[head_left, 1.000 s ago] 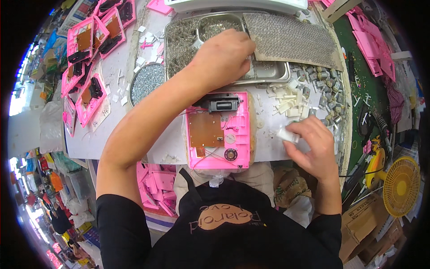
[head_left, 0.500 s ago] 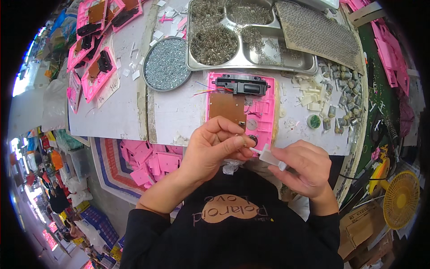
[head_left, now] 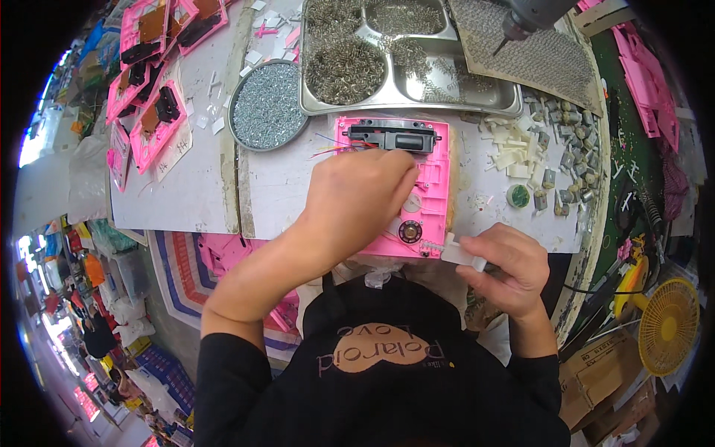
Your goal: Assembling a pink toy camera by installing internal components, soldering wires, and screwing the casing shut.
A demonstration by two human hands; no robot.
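The pink casing (head_left: pixel 439 179) lies open side up at the centre of the frame, partly built on the surface (head_left: pixel 186 201). Already in place are the black mechanism (head_left: pixel 395 139) along its top edge and a round dark disc (head_left: pixel 410 232) at lower right; loose coloured wires (head_left: pixel 328 153) stick out to the left.

The right hand (head_left: pixel 514 268), right of centre, pinches a white piece (head_left: pixel 463 254) between thumb and fingers. That piece is not yet seated — its end, with what looks like a spring (head_left: pixel 430 246) on it, lies at the casing's lower right corner; contact is unclear.

The left hand (head_left: pixel 365 194) is over the casing's middle, fingers curled — I cannot tell whether they grip anything. No cover closes the casing yet.
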